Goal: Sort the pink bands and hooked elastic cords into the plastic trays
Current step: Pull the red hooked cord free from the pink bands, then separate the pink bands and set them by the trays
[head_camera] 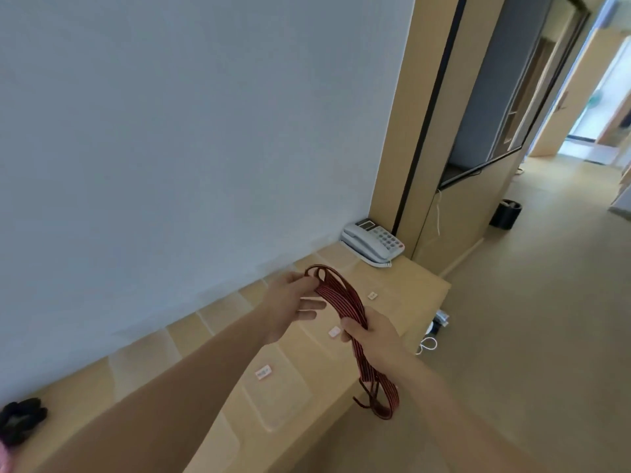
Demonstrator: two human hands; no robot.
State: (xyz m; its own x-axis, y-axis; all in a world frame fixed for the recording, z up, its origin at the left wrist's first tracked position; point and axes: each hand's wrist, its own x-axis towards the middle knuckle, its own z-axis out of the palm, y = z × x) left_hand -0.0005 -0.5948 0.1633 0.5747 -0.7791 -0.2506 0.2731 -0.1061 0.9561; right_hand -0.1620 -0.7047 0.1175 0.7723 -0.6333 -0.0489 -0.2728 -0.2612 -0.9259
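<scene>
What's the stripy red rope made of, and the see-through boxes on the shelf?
The elastic cords look like woven fabric, maybe over rubber: matte red-and-black stripes, bending limply. The trays look like clear, slightly glossy plastic: the tan ledge shows through them.

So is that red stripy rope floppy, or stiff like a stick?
Probably floppy: the cord bundle curls into loops at the left hand and droops below the right hand. Its strands look thin, so it is likely light. Loose ends dangle at the bottom, so it may tangle or snag.
</scene>
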